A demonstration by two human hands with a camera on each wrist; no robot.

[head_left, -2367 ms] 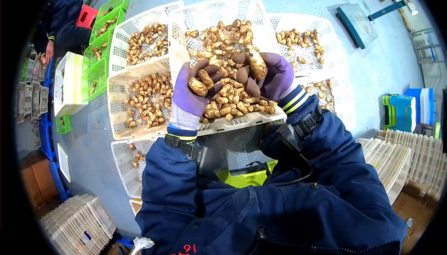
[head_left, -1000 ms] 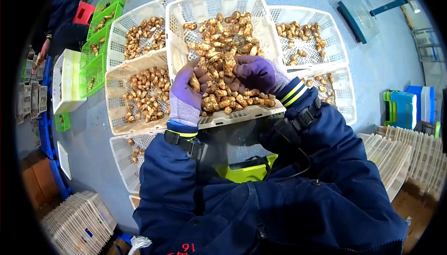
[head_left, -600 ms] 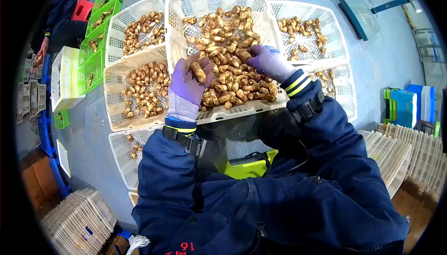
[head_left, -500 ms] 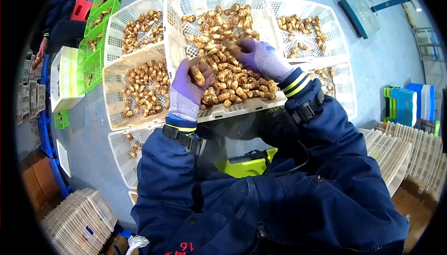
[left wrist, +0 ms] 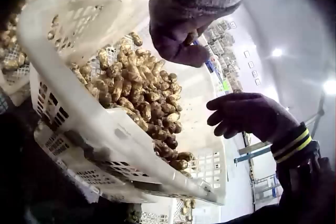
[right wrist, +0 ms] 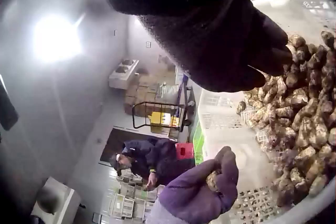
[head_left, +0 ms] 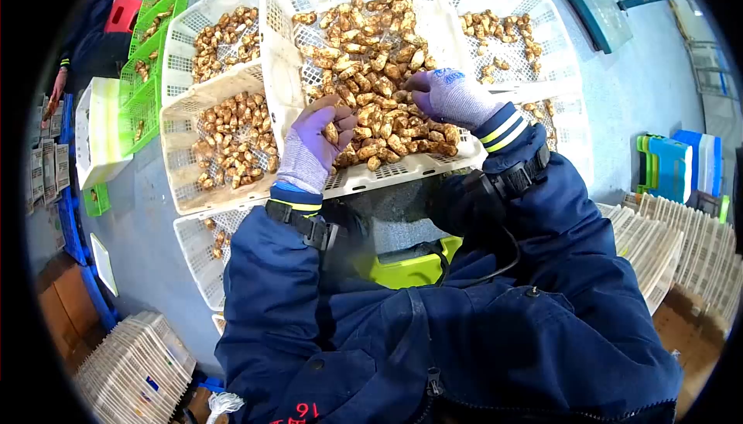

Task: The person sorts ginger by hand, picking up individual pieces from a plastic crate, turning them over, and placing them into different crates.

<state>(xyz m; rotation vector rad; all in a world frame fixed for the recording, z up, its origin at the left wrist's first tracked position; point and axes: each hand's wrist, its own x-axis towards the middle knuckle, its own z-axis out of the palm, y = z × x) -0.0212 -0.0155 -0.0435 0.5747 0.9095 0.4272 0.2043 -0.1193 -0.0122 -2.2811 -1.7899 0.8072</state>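
Note:
In the head view, my gloved left hand (head_left: 309, 145) holds a stubby brown-and-cream mushroom (head_left: 331, 133) at the left side of a white crate (head_left: 280, 60). The right wrist view shows the same mushroom (right wrist: 212, 180) between thumb and fingers. Over the right part of the mushroom pile (head_left: 379, 107) is my gloved right hand (head_left: 453, 97), its fingertips close above the pile. Seen from the left wrist, the right hand (left wrist: 252, 116) has loosely extended fingers and nothing in them. Both gloves are purple and grey.
White crates with mushrooms flank the middle one: left crates (head_left: 182, 107) and a right crate (head_left: 542, 76). Green baskets (head_left: 143, 83) and a white box (head_left: 101, 130) stand farther left, near another person (right wrist: 152, 155). A platform scale (head_left: 596, 18) is at back right.
The right hand has let go of the mushroom it held and moved slightly right over the pile. The left hand went from two mushrooms to one. The head view has shifted a little.

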